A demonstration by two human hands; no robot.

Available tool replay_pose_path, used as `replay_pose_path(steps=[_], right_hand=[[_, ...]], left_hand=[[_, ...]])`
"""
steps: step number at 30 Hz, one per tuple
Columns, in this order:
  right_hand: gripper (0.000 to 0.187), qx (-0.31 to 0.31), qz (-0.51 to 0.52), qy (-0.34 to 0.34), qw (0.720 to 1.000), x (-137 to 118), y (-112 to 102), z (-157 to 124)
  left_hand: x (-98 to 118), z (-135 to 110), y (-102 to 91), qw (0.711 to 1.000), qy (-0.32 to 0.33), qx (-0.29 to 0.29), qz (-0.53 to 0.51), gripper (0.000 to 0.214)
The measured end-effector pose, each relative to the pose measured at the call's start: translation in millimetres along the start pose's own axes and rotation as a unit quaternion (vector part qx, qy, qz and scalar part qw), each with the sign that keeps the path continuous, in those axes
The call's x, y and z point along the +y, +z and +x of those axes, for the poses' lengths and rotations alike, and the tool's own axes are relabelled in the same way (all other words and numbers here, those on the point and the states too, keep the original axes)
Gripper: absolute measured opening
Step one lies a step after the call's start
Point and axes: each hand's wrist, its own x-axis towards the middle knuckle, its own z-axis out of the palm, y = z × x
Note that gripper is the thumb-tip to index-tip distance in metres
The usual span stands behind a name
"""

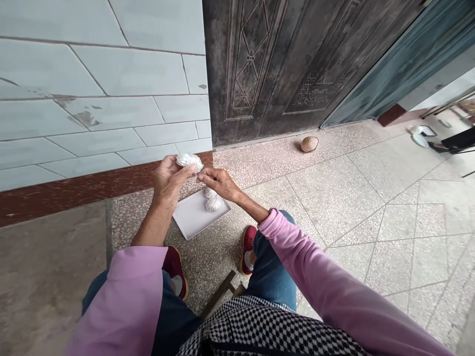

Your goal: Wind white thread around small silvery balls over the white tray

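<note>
Above the tray, my left hand [171, 179] is closed around a small bundle of white yarn [189, 161]. The bundle sticks out past the thumb and fingertips. Fingers pinched, my right hand [218, 182] meets the lower right end of that bundle and seems to grip a strand of it, too thin to see clearly. Below the hands, a shallow white tray [189, 222] rests on the floor. A second white yarn bundle [213, 201] lies in its right part, its upper end partly hidden by my right hand.
A round pinkish object [309, 144] sits on the floor by the dark carved door [274, 64]. On the left stands a tiled wall [141, 74]. My red shoes [248, 247] are on either side of the tray's near edge. White dishes [419, 140] lie far right.
</note>
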Motion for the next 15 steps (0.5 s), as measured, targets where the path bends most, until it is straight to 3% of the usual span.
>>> replay_pose_path(steps=[3, 11, 15], right_hand=[[0.055, -0.015, 0.028, 0.006, 0.999, -6.5, -3.8, 0.3], [0.066, 0.089, 0.086, 0.033, 0.992, -15.9, -31.5, 4.4], [0.072, 0.111, 0.081, 0.008, 0.991, -10.6, -35.3, 7.7]], left_hand=[[2.5, 0.0, -3.3, 0.999, 0.006, 0.011, 0.042, 0.070], [15.7, -14.6, -1.5, 0.982, -0.082, -0.147, 0.086, 0.067], [12.6, -16.2, 5.9, 0.981, -0.101, -0.155, 0.058, 0.071]])
